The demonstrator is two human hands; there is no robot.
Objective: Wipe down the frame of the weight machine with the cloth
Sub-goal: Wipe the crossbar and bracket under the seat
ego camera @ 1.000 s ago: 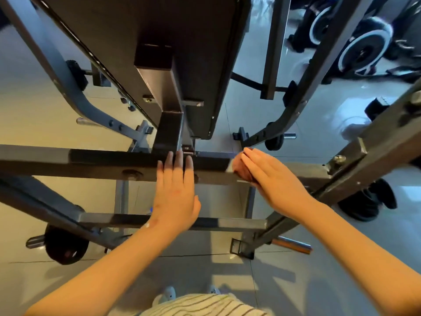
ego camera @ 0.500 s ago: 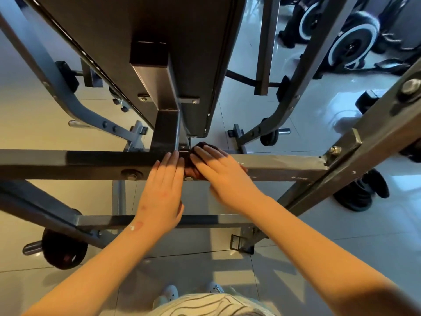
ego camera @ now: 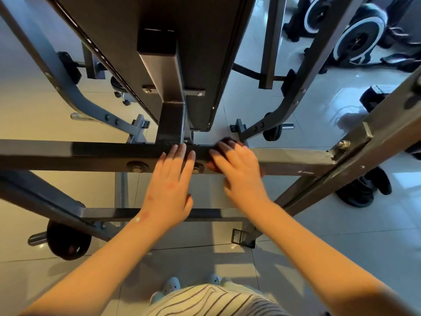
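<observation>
The weight machine's frame fills the view, and its grey horizontal crossbar runs left to right in front of me. My left hand lies flat on the bar at its middle, fingers straight, holding nothing. Just to its right, my right hand presses a dark cloth onto the bar. Its fingers are laid over the cloth, which shows only past the fingertips and under the index finger. The padded bench board rises from the bar's middle.
Angled frame tubes run at left and right, and a lower crossbar sits beneath my wrists. A black weight plate hangs at lower left and more plates lie on the tiled floor at right. Exercise bikes stand at the far right.
My right hand slid the cloth left along the crossbar until it met my left hand, then moved back a little to the right. The left hand stayed flat on the bar.
</observation>
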